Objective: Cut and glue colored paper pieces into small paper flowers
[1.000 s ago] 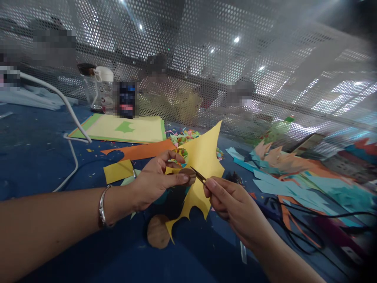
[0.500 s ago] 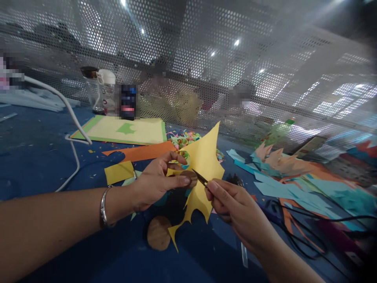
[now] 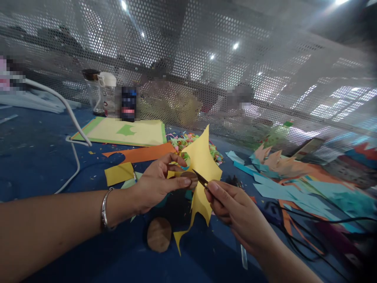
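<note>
Between the thumb and fingers of my left hand (image 3: 160, 179) are a cut sheet of yellow paper (image 3: 200, 151) and a small round brown disc (image 3: 193, 179) lying against it. The yellow sheet stands tilted, with jagged, scalloped edges and a thin strip dangling below. My right hand (image 3: 228, 200) is closed round a pair of small scissors (image 3: 200, 179); their handles are hidden in the fingers. The dark pointed blades reach the yellow paper beside the disc's edge. On the blue table below lies a larger round brown disc (image 3: 159, 234).
Behind my hands is a pile of colourful paper scraps (image 3: 188, 141). Orange paper (image 3: 147, 152), a yellow piece (image 3: 119, 174) and a paper stack (image 3: 141, 131) lie left. Two bottles (image 3: 108, 94) and a phone stand near the mesh partition. Blue paper pieces (image 3: 282, 190) and black cables lie right.
The yellow paper has turned slightly; its upper tip has shifted left and down, and the dangling strip has moved a little right. Both hands keep nearly the same place and hold.
</note>
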`<move>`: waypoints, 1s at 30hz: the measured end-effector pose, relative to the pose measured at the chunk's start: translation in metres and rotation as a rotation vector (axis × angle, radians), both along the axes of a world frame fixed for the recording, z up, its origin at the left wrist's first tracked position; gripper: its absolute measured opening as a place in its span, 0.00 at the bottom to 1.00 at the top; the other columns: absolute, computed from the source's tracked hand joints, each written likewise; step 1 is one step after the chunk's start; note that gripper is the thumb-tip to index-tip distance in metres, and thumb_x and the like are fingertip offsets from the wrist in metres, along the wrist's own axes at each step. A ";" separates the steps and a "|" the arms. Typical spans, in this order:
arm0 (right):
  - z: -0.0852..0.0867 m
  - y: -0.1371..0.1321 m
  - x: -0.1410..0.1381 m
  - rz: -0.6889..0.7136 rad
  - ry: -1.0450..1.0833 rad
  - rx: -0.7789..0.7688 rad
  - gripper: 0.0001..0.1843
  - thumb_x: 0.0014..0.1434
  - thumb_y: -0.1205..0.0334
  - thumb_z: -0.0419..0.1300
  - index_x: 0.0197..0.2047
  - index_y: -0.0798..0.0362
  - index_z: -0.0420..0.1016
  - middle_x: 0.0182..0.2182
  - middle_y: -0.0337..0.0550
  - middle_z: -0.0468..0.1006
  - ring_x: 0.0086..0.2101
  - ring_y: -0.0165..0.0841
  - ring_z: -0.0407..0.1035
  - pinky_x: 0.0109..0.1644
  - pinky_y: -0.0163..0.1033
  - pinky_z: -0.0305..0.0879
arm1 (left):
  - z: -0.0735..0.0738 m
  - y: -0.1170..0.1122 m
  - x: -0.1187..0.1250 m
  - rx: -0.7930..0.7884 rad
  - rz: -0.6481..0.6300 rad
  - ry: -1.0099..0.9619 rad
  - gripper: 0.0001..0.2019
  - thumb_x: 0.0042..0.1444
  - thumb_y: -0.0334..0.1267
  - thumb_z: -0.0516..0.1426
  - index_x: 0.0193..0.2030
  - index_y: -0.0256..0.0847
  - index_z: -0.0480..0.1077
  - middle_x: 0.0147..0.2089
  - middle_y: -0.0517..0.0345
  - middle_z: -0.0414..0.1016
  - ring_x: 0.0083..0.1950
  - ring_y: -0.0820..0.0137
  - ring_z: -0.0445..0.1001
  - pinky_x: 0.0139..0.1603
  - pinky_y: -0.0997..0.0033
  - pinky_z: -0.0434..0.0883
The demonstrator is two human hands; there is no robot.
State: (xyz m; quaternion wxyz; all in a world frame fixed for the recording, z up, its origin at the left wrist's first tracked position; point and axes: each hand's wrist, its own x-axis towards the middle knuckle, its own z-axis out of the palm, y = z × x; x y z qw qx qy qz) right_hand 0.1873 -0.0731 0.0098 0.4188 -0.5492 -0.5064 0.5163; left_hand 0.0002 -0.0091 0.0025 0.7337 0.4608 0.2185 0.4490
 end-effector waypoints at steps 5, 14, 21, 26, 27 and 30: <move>-0.001 -0.001 0.002 -0.002 -0.048 0.022 0.30 0.57 0.33 0.59 0.26 0.53 0.64 0.15 0.25 0.46 0.17 0.20 0.36 0.19 0.31 0.32 | 0.004 -0.002 -0.001 -0.008 -0.010 0.023 0.19 0.47 0.26 0.68 0.41 0.39 0.64 0.32 0.62 0.81 0.32 0.77 0.79 0.39 0.77 0.72; -0.002 0.001 0.004 0.015 -0.184 0.103 0.28 0.60 0.34 0.56 0.27 0.52 0.64 0.15 0.27 0.47 0.18 0.23 0.37 0.20 0.34 0.34 | 0.000 -0.001 -0.002 -0.026 0.022 0.040 0.25 0.46 0.28 0.69 0.48 0.41 0.63 0.33 0.61 0.80 0.33 0.75 0.80 0.41 0.75 0.72; -0.001 0.000 0.005 0.028 -0.280 0.141 0.27 0.61 0.35 0.55 0.27 0.51 0.64 0.17 0.28 0.48 0.19 0.24 0.38 0.21 0.34 0.35 | 0.003 -0.003 -0.003 0.064 0.084 0.175 0.24 0.47 0.30 0.68 0.50 0.42 0.65 0.36 0.61 0.78 0.35 0.73 0.78 0.40 0.72 0.72; 0.000 0.000 0.004 0.038 -0.315 0.174 0.28 0.62 0.35 0.54 0.26 0.52 0.63 0.17 0.28 0.47 0.20 0.25 0.39 0.21 0.34 0.36 | 0.002 -0.004 -0.005 0.124 0.100 0.170 0.24 0.47 0.31 0.68 0.49 0.41 0.66 0.38 0.61 0.77 0.35 0.75 0.76 0.38 0.75 0.70; 0.000 0.000 0.004 0.029 -0.318 0.174 0.28 0.62 0.36 0.54 0.26 0.52 0.63 0.18 0.28 0.47 0.20 0.25 0.39 0.22 0.34 0.36 | 0.001 -0.003 -0.005 0.128 0.099 0.178 0.24 0.47 0.32 0.68 0.50 0.41 0.66 0.37 0.60 0.77 0.34 0.75 0.76 0.38 0.75 0.70; 0.000 0.000 0.005 0.036 -0.334 0.169 0.27 0.63 0.37 0.54 0.26 0.51 0.62 0.18 0.28 0.47 0.20 0.25 0.39 0.22 0.34 0.37 | -0.001 -0.002 -0.005 0.119 0.059 0.183 0.26 0.48 0.34 0.68 0.52 0.41 0.63 0.32 0.61 0.76 0.32 0.75 0.75 0.36 0.75 0.69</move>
